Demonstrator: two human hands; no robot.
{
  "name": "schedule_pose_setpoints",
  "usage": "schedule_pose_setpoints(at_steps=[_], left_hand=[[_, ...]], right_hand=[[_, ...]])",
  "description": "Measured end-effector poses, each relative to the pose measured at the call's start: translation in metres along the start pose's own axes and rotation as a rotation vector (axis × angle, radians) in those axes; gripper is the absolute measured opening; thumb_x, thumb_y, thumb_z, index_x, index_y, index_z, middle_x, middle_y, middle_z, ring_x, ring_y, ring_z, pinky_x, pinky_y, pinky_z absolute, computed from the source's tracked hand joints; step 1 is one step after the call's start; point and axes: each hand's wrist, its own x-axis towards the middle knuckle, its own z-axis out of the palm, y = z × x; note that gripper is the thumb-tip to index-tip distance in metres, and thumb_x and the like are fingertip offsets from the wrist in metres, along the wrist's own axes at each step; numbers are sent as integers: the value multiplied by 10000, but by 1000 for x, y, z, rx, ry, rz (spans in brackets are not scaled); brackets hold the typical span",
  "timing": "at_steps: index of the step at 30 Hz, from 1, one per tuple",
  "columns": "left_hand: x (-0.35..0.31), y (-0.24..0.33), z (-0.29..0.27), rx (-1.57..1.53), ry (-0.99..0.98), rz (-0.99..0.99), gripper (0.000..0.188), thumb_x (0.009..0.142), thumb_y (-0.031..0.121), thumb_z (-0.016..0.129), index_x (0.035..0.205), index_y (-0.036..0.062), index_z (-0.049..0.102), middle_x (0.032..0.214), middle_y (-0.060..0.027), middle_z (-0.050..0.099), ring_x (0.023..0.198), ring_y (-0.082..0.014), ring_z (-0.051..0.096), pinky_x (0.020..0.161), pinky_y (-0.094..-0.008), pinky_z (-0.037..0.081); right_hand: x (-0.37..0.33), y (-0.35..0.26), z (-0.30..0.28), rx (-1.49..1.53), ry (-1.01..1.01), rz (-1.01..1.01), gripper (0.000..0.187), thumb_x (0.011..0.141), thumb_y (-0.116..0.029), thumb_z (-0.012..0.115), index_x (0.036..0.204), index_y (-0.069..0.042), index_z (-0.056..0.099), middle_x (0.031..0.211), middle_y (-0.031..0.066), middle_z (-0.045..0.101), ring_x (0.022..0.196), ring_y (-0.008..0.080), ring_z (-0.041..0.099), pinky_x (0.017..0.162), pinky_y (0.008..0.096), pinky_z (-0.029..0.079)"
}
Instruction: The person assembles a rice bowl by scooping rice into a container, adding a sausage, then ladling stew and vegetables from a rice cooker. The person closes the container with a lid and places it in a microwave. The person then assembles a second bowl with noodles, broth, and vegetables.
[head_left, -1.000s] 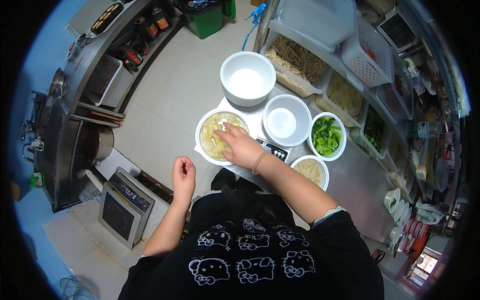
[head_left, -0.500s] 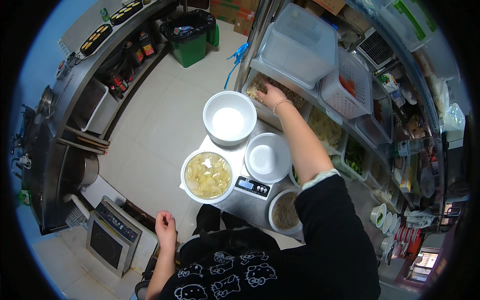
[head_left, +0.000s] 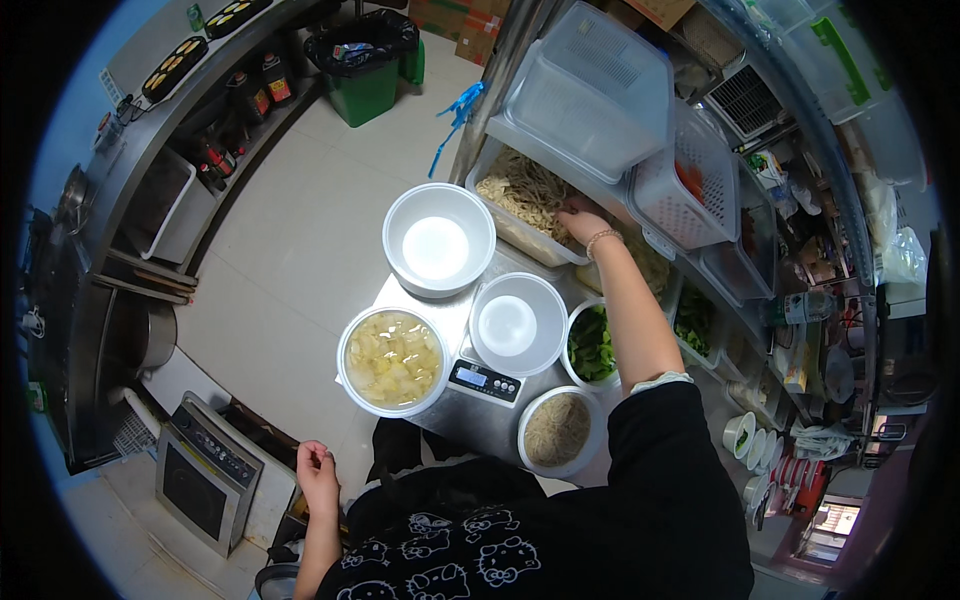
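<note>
My right hand (head_left: pixel 580 220) reaches into a clear bin (head_left: pixel 523 235) of pale shredded food (head_left: pixel 527 190) on the right-hand shelf. Its fingers curl into the shreds at the near right corner, with the tips partly hidden. My left hand (head_left: pixel 318 478) hangs by my left side, loosely closed, with nothing visible in it. On the steel table before me, an empty white bowl (head_left: pixel 519 322) sits on a digital scale (head_left: pixel 486 382). Beside it are a large empty white tub (head_left: pixel 438 243) and a tub of pale yellow chunks in liquid (head_left: pixel 393 360).
A bowl of thin noodle-like strands (head_left: pixel 557 430) and a bowl of green leaves (head_left: pixel 592 343) stand on the right. Clear bins (head_left: pixel 590 85) are stacked on the upper shelf. A green trash bin (head_left: pixel 365 95) stands ahead; a steel counter (head_left: pixel 120 190) lines the left.
My right hand has moved from the bin's far part to its near right corner, and its fingers have curled in. The view has shifted, bringing the leaf bowl into fuller sight.
</note>
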Motion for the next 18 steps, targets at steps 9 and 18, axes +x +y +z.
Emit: schedule_pose_setpoints(at_steps=[9, 18], left_hand=[[-2, 2, 8, 11, -12, 18, 189, 835, -103, 497, 917, 68, 500, 816, 31, 439, 736, -59, 419, 673, -186, 363], [-5, -1, 14, 17, -15, 28, 178, 842, -103, 498, 919, 57, 504, 824, 23, 441, 757, -65, 414, 705, -189, 362]], right_hand=[[35, -5, 27, 15, 296, -44, 682, 851, -485, 602, 1373, -71, 456, 1453, 181, 417, 1347, 360, 352, 1095, 414, 301], [19, 25, 0, 385, 102, 18, 564, 861, -352, 671, 1300, -32, 517, 1324, 116, 543, 1181, 267, 513, 1046, 383, 372]])
